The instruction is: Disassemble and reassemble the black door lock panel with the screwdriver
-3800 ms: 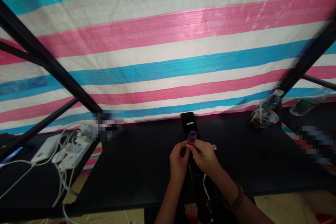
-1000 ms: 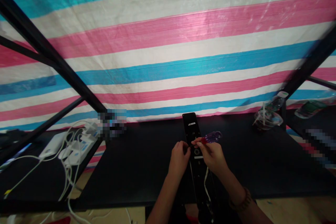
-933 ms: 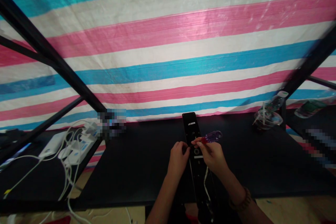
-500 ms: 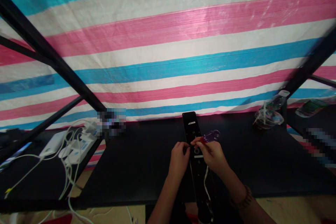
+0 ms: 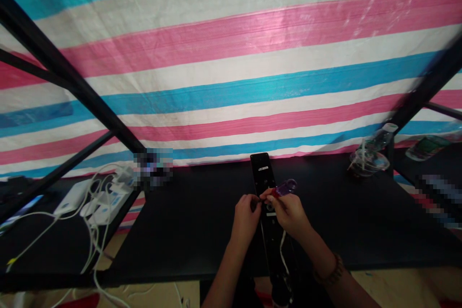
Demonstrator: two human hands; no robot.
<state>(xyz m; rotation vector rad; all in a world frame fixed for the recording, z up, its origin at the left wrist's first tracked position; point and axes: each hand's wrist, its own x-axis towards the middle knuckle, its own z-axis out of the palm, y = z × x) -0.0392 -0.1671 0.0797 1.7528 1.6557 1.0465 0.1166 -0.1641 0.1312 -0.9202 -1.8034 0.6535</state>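
A long, narrow black panel [image 5: 260, 167] with pale labels and a round fitting lies lengthwise on the black table [image 5: 202, 231] in front of me. My right hand [image 5: 288, 211] is closed around a screwdriver [image 5: 288, 187] with a see-through purple and red handle, angled over the panel. The tip of the tool is hidden by fingers. At the panel's left edge, my left hand [image 5: 247, 211] has its fingers pinched together, close to the right fingertips. Whatever they hold is too small to make out. A white cord [image 5: 283, 255] runs along the panel's near half.
White cables and a power strip [image 5: 110, 204] lie on the left table beside a white box [image 5: 74, 196]. At the back right are a plastic bottle [image 5: 386, 137] and a clear plastic container [image 5: 368, 161]. Black frame bars [image 5: 72, 79] slant on both sides before a striped sheet [image 5: 231, 72].
My right hand and the screwdriver have shifted slightly left, the handle tilting a little. My left hand stays almost in place at the panel's edge.
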